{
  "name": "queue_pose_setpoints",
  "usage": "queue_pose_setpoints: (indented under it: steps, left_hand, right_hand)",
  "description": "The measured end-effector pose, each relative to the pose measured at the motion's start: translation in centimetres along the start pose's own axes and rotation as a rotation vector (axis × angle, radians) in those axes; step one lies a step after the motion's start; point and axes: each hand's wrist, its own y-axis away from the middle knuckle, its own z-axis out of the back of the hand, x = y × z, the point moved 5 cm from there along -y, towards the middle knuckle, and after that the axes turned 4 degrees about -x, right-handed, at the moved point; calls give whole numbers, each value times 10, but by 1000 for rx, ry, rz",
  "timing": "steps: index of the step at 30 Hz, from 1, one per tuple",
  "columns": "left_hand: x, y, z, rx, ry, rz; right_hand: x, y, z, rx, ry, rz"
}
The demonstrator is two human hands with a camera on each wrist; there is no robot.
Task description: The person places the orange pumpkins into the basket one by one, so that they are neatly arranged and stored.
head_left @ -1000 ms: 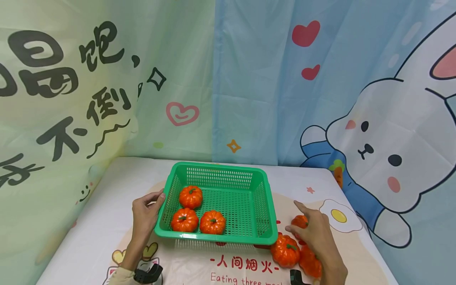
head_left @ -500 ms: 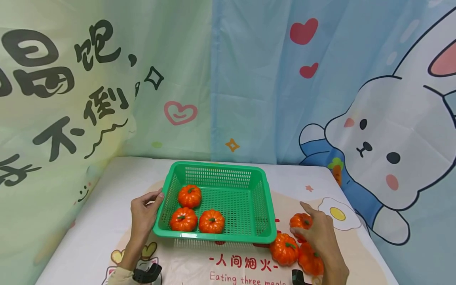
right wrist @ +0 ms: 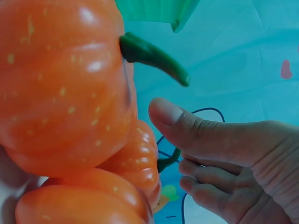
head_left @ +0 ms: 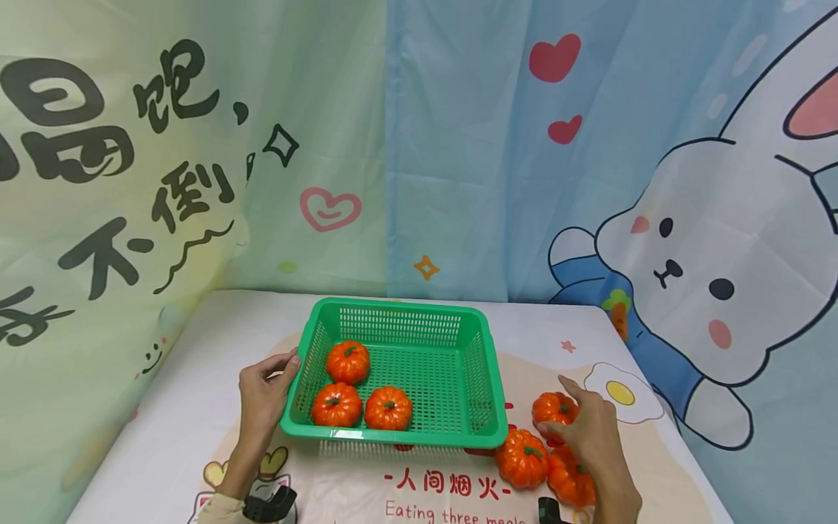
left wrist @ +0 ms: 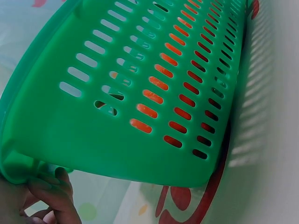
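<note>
A green plastic basket [head_left: 452, 386] stands on the table with three small orange pumpkins in its left part: a rear one [head_left: 348, 362], a front left one [head_left: 337, 405] and a front right one [head_left: 388, 408]. My left hand [head_left: 263, 397] pinches the basket's left rim. Beside the basket's right front corner lie three more pumpkins: a near one [head_left: 522, 458], a far one [head_left: 553, 409] and one [head_left: 571, 477] partly hidden by my right hand [head_left: 592, 429]. That hand hovers at the far pumpkin, thumb and fingers apart. In the right wrist view the thumb [right wrist: 201, 135] is clear of the stems.
A white printed cloth [head_left: 445, 487] covers the table. Behind it hangs a printed curtain [head_left: 452, 182] with a rabbit on the right. Black straps [head_left: 270, 503] sit on the wrists.
My right hand has shifted slightly right, so more of the far pumpkin shows. The left hand stays on the basket rim. The head view has turned a little.
</note>
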Motion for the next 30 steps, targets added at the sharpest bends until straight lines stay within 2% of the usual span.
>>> queue_pose_setpoints:
  steps: [16,22,30]
  left_hand:
    - [3,0,-1,-9,-7,22]
    - [2,-1,0,-1,-1,13]
    - [2,-1,0,0,8,5]
  right_hand:
    - [-13,-1,-8,1,-25,-55]
    - [-17,-2,-10,-19,-31,-67]
    - [-23,-5,-14,-2,-13,-79]
